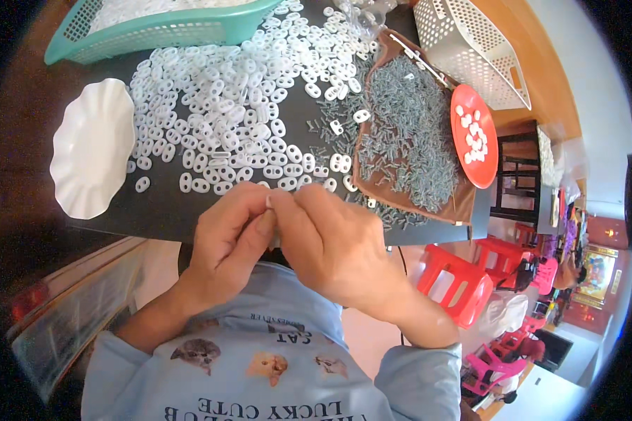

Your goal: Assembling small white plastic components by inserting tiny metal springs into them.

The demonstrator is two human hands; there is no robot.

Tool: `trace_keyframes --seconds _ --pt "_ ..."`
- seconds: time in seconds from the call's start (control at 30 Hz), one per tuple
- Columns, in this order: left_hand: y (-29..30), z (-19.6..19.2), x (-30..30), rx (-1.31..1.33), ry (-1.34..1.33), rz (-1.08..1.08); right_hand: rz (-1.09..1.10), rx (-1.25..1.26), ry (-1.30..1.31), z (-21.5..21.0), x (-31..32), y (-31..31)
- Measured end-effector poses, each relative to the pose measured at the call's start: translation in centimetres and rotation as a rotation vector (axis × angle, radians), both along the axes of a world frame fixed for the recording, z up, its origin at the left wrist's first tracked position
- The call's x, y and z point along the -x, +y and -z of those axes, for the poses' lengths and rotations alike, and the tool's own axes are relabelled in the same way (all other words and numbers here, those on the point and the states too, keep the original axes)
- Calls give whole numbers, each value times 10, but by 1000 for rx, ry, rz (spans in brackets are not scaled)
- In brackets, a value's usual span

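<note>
My left hand (228, 238) and my right hand (337, 242) meet at the table's near edge, both closed with thumbs and fingertips pinched together. A speck of white shows between the fingertips; what they hold is mostly hidden. Just beyond lies a wide spread of small white oval plastic pieces (225, 119), each with two holes. To the right, a heap of small grey screw-like pieces (411, 133) rests on a brown cloth (460, 200). A few white ovals lie at the cloth's left edge.
A white scalloped dish (95, 147) stands at the left. Behind it is a green perforated basket (154, 38) with whitish contents. At the right, a red plate (490, 165) holds white pieces beside a white perforated basket (470, 49). Red stools (456, 281) stand on the floor to the right.
</note>
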State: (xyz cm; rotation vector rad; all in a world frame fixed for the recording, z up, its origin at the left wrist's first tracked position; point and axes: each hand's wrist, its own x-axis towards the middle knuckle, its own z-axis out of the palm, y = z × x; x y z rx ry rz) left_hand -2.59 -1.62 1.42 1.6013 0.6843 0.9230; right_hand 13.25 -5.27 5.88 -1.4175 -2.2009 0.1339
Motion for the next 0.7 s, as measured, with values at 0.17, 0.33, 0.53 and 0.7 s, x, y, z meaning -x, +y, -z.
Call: trace_keyframes --seconds 0.17,0.33,0.53,0.7 --pt "-2 -4 9 132 9 82 -47 -11 53 2 -2 -8" --pt "-6 0 4 -104 -13 139 -78 267 238 -1 -19 -10" --pt "-9 2 2 -132 57 229 -115 280 174 -6 -24 -16" --pt "3 1 6 -70 74 260 -209 394 163 -8 -40 5"
